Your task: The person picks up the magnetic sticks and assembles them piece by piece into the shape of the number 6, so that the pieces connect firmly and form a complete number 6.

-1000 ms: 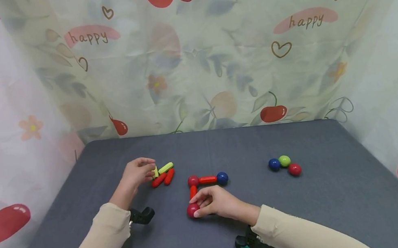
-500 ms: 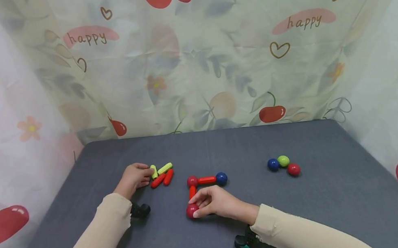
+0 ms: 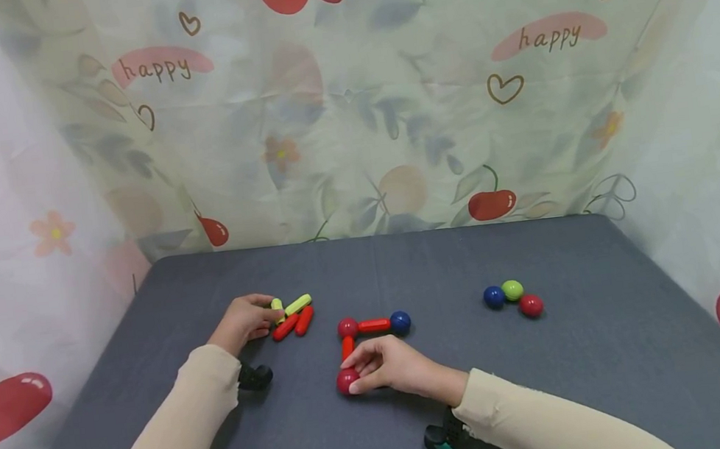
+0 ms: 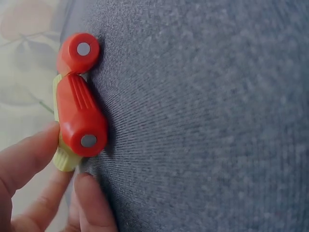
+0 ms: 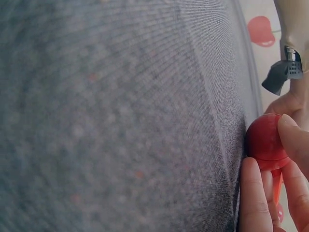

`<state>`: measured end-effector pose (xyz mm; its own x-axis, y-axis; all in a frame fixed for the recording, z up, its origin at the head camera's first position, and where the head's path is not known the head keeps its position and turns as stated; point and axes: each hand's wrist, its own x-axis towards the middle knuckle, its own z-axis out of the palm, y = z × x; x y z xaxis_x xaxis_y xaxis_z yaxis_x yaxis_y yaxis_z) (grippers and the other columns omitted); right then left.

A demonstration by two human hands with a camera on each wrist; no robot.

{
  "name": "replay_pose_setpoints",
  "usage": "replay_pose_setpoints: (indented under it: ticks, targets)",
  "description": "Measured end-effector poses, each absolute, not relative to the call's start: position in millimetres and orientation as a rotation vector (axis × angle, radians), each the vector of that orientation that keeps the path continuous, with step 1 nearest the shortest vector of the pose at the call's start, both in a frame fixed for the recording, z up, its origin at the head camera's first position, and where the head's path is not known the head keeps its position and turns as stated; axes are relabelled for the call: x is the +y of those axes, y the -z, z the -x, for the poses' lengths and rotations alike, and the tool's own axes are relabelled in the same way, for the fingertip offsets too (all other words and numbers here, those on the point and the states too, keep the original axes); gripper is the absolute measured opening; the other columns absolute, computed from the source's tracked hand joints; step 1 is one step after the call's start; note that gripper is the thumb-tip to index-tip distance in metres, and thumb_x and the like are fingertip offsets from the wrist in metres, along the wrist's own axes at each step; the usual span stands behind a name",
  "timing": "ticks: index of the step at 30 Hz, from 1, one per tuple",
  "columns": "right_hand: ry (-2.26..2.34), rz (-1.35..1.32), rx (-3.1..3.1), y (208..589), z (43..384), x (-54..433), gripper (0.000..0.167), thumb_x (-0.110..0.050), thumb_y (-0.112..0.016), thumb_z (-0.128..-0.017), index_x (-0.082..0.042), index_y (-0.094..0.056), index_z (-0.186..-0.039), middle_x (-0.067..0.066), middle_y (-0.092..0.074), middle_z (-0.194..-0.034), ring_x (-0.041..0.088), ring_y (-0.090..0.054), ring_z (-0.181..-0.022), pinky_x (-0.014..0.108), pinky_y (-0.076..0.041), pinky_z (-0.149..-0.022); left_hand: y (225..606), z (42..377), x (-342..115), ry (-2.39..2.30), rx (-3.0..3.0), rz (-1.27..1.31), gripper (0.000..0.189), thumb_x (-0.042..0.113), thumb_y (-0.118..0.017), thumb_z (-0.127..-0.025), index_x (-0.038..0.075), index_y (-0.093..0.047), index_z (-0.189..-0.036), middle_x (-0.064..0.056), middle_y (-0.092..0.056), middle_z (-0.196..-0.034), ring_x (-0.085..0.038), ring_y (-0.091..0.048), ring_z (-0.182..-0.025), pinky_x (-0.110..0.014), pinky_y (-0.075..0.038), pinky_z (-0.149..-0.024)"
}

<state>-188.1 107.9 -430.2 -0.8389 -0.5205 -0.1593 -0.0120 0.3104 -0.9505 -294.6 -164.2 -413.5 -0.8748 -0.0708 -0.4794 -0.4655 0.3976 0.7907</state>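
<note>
My left hand (image 3: 244, 323) is at the pile of magnetic sticks, its thumb and fingers pinching the near yellow stick (image 4: 65, 160). Beside that lie another yellow stick (image 3: 299, 305), a red stick (image 3: 286, 327) and a second red stick (image 3: 304, 320); the red ones show silver metal ends. My right hand (image 3: 389, 364) holds a red ball (image 5: 265, 140) between thumb and fingers. From this ball a red stick (image 3: 347, 347) runs to another red ball (image 3: 348, 328), where a further red stick (image 3: 374, 325) leads across to a blue ball (image 3: 401, 323), making a corner shape.
Toward the right lie a loose blue ball (image 3: 494, 297), a green ball (image 3: 513, 291) and a red ball (image 3: 531, 306), close together. A dark grey cloth covers the table (image 3: 591, 376). Printed curtains (image 3: 349, 129) stand behind it and at both sides.
My left hand has come down beside the sticks, and its thumb and fingers have closed on the near yellow stick. My right hand stays on the red ball.
</note>
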Motion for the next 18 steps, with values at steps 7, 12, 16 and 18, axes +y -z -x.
replay_pose_setpoints:
  ticks: [7, 12, 16, 18]
  targets:
    - [1.543, 0.461, 2.144, 432.0, 188.6, 108.4, 0.029, -0.005, -0.079, -0.078, -0.003, -0.071, -0.106, 0.003, -0.070, -0.094, 0.011, -0.061, -0.078, 0.021, -0.052, -0.071, 414.0, 289.8, -165.0, -1.532, 2.296, 0.503, 0.056, 0.009, -0.073, -0.086, 0.009, -0.050, -0.137, -0.011, -0.055, -0.113, -0.011, -0.056, -0.075, -0.020, -0.054, -0.064]
    - [1.542, 0.459, 2.137, 432.4, 189.0, 108.6, 0.030, -0.006, -0.079, -0.078, -0.004, -0.071, -0.107, 0.003, -0.070, -0.095, 0.011, -0.061, -0.079, 0.021, -0.053, -0.071, 413.7, 286.1, -167.2, -1.580, 2.300, 0.478, 0.058, 0.007, -0.073, -0.085, 0.007, -0.048, -0.138, -0.009, -0.058, -0.105, -0.010, -0.058, -0.075, -0.022, -0.054, -0.066]
    - [1.544, 0.464, 2.138, 432.2, 188.9, 108.5, 0.030, -0.006, -0.080, -0.078, -0.004, -0.071, -0.107, 0.003, -0.070, -0.095, 0.011, -0.061, -0.079, 0.021, -0.053, -0.071, 412.2, 285.1, -170.4, -1.647, 2.280, 0.456, 0.057, 0.008, -0.072, -0.086, 0.007, -0.048, -0.137, -0.004, -0.062, -0.097, -0.008, -0.061, -0.074, -0.023, -0.055, -0.068]
    - [1.547, 0.471, 2.143, 432.3, 189.0, 108.2, 0.030, -0.005, -0.080, -0.078, -0.003, -0.071, -0.106, 0.004, -0.070, -0.094, 0.011, -0.062, -0.078, 0.021, -0.053, -0.071, 409.6, 283.8, -172.4, -1.693, 2.264, 0.453, 0.055, 0.008, -0.071, -0.087, 0.007, -0.048, -0.137, -0.004, -0.063, -0.095, -0.008, -0.062, -0.074, -0.024, -0.056, -0.070]
